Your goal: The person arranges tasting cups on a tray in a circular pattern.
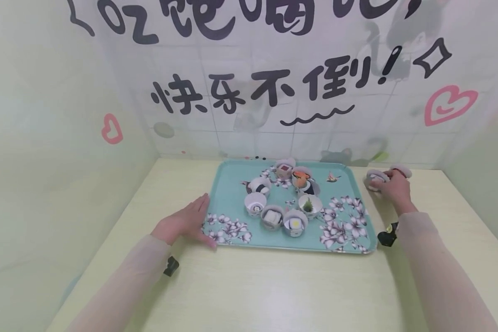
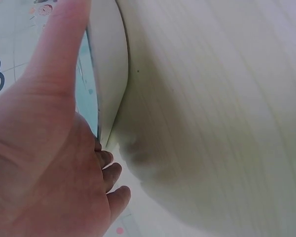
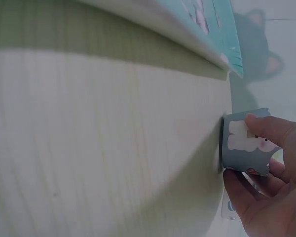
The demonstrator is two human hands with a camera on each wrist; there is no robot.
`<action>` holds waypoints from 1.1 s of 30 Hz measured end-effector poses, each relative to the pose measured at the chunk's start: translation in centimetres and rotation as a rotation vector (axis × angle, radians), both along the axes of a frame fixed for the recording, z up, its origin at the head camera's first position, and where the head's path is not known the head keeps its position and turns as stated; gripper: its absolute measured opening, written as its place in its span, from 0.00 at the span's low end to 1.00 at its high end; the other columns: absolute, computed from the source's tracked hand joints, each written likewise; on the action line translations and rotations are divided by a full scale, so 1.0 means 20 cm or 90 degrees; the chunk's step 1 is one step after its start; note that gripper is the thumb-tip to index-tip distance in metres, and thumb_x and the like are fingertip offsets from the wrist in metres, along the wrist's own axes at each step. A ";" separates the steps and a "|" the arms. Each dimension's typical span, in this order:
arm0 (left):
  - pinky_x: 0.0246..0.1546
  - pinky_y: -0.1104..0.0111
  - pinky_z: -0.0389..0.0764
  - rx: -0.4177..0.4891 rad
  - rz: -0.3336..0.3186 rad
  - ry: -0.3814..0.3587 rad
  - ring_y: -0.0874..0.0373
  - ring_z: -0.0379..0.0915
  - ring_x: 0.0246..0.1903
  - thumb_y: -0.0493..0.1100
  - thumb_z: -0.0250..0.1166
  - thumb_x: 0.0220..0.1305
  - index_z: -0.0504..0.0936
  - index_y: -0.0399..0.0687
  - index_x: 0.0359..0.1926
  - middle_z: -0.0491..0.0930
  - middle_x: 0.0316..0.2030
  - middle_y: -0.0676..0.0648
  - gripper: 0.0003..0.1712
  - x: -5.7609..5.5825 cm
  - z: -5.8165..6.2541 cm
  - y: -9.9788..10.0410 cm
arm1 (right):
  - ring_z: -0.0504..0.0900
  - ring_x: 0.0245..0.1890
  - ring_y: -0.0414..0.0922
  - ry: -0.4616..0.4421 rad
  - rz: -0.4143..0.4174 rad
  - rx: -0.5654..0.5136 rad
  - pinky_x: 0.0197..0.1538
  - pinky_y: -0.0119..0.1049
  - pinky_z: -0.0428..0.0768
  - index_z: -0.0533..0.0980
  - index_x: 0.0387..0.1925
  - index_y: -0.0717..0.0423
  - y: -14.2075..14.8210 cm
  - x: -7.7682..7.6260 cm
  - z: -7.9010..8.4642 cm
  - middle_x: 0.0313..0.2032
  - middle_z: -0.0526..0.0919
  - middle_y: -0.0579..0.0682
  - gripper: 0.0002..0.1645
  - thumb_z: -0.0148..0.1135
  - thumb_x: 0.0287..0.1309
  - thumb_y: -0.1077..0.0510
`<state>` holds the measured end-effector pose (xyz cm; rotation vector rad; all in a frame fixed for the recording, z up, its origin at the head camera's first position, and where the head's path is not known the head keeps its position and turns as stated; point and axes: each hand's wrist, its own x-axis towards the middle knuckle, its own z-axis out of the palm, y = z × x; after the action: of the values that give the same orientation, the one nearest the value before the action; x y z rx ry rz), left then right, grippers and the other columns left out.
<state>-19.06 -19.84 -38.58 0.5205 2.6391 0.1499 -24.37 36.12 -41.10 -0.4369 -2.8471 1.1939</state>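
Observation:
In the head view my left hand (image 1: pixel 187 222) rests at the left front corner of a light blue flowered tray (image 1: pixel 232 173), its fingers extended along the edge. The left wrist view shows the thumb lying near the tray's rim (image 2: pixel 92 94). Beyond the tray's right side, my right hand (image 1: pixel 396 188) pinches a small paper baking cup (image 1: pixel 375 179) between thumb and fingers. That cup (image 3: pixel 244 145) is grey-blue with a white cartoon animal, and its base is at or near the table. Another paper cup (image 1: pixel 401 170) stands just behind the right hand, partly hidden.
Several paper cups form a rough ring on the tray, holding small sushi-like pieces, among them an orange-topped piece (image 1: pixel 302 179), a green one (image 1: pixel 308 205) and a white block (image 1: pixel 272 217). A printed curtain (image 1: pixel 249 124) hangs behind the pale wooden table (image 1: pixel 269 290).

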 end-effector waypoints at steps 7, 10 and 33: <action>0.79 0.45 0.48 0.001 -0.003 0.004 0.33 0.34 0.78 0.75 0.75 0.38 0.36 0.26 0.76 0.35 0.78 0.28 0.85 0.00 0.01 0.00 | 0.71 0.52 0.66 0.023 0.006 0.014 0.50 0.55 0.77 0.62 0.63 0.76 0.00 0.00 0.02 0.58 0.69 0.75 0.38 0.60 0.67 0.48; 0.79 0.45 0.48 -0.001 -0.004 0.006 0.32 0.34 0.77 0.75 0.75 0.38 0.36 0.25 0.76 0.35 0.77 0.27 0.85 0.00 0.01 -0.01 | 0.72 0.47 0.62 0.033 0.010 0.019 0.43 0.47 0.77 0.65 0.59 0.74 0.00 0.00 0.03 0.54 0.72 0.73 0.35 0.61 0.66 0.49; 0.79 0.46 0.49 -0.005 0.000 0.001 0.33 0.34 0.78 0.76 0.74 0.37 0.35 0.27 0.76 0.35 0.78 0.29 0.86 -0.01 0.00 0.00 | 0.68 0.60 0.68 0.060 0.076 0.027 0.61 0.66 0.71 0.61 0.68 0.73 -0.17 0.02 0.23 0.63 0.67 0.76 0.42 0.59 0.67 0.45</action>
<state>-19.24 -19.87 -38.64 0.5179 2.6406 0.1393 -24.02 32.71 -36.50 -0.2044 -2.8465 1.1364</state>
